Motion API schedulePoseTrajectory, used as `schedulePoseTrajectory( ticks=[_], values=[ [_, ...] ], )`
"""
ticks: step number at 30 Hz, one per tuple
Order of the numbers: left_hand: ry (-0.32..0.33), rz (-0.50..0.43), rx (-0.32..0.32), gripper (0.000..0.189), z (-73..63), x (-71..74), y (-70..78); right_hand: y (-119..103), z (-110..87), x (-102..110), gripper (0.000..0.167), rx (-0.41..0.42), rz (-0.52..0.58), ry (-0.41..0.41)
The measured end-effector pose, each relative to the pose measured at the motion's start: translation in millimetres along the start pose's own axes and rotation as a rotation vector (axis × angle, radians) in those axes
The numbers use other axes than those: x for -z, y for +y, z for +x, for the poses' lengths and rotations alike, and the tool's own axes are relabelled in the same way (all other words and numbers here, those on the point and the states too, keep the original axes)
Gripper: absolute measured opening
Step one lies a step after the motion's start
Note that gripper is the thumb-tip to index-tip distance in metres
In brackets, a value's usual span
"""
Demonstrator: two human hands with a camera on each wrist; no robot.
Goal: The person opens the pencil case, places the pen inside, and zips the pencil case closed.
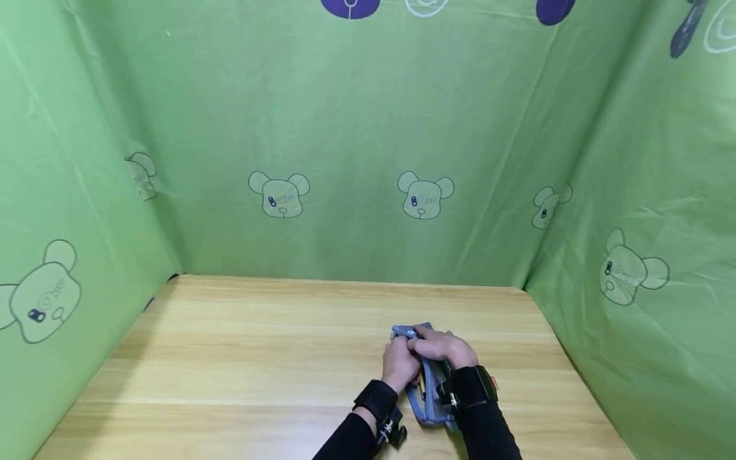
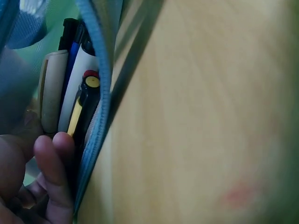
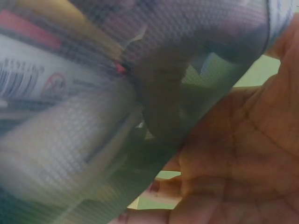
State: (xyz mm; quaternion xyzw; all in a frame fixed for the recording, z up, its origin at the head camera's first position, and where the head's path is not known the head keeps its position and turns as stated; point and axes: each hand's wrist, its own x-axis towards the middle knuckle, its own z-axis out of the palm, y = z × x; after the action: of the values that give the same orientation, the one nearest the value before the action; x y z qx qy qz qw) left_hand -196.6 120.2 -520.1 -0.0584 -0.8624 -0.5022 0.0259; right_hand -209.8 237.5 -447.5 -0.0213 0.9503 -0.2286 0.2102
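Observation:
A mesh pencil case (image 1: 430,393) with blue edging lies on the table in the head view, partly covered by both hands. My left hand (image 1: 400,363) is at its far left side. In the left wrist view the left fingers (image 2: 49,156) curl at the opening beside the zip edge; what they pinch is hidden. Above them show a grey capped marker (image 2: 54,93), a white pen (image 2: 79,88) and a black-and-yellow cutter knife (image 2: 84,105). My right hand (image 1: 445,348) grips the case's far end, its palm (image 3: 233,144) against the mesh in the right wrist view.
The wooden table (image 1: 247,358) spreads to the left of the case and beyond it. Green cloth (image 1: 345,128) with bear prints hangs behind and on both sides. A black camera strap (image 1: 376,399) is on the left wrist, another strap (image 1: 474,385) on the right.

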Motion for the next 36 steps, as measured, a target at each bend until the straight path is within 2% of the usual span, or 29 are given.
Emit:
schedulePoseTrajectory(
  ticks=[5, 13, 20, 29, 32, 36],
  values=[
    [-0.043, -0.025, 0.017, 0.016, -2.0, 5.5, 3.3, -0.8, -0.5, -0.2, 0.070, -0.008, -0.006, -0.004],
    [-0.135, -0.045, 0.078, 0.025, 0.3, 18.1, 12.0, -2.2, 2.8, 0.3, 0.070, -0.009, -0.008, -0.014],
    [-0.193, -0.080, 0.106, 0.017, 2.1, 24.3, 8.3, -3.4, 1.2, -1.6, 0.073, -0.048, -0.008, 0.007],
    [-0.228, -0.092, 0.106, 0.004, 3.2, 38.3, 3.0, -7.5, 4.3, -3.0, 0.076, -0.039, -0.008, 0.018],
    [-0.230, -0.111, 0.125, 0.009, 4.3, 47.1, 1.1, -9.7, 5.5, -2.9, 0.074, -0.056, -0.009, 0.026],
    [-0.211, -0.080, 0.111, 0.014, 10.1, 59.3, -2.7, -13.8, 7.6, -2.3, 0.077, -0.085, 0.002, 0.030]
  ],
)
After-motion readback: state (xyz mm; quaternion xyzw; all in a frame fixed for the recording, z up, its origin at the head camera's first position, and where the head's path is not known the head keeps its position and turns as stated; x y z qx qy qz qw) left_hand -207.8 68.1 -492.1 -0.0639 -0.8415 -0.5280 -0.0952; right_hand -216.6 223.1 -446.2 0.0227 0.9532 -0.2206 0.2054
